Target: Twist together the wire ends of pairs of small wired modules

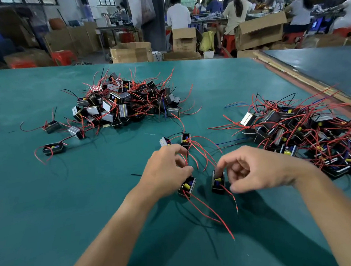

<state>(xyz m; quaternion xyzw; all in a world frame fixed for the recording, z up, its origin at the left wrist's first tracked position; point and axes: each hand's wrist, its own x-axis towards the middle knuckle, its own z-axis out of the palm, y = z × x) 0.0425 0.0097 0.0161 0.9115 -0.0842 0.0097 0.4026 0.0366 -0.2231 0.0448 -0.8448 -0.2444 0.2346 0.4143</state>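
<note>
Head view: boxy black modules (187, 187), thin red wires (208, 211).

Two heaps of wired modules show: the far heap (126, 101) and a second heap (309, 135) to its right. Three loose modules (52, 127) lie just left of the far heap. Four separate modules (218, 183) sit nearer than it, beside two hands: the left hand (165, 171) and the right hand (257, 168).
</note>
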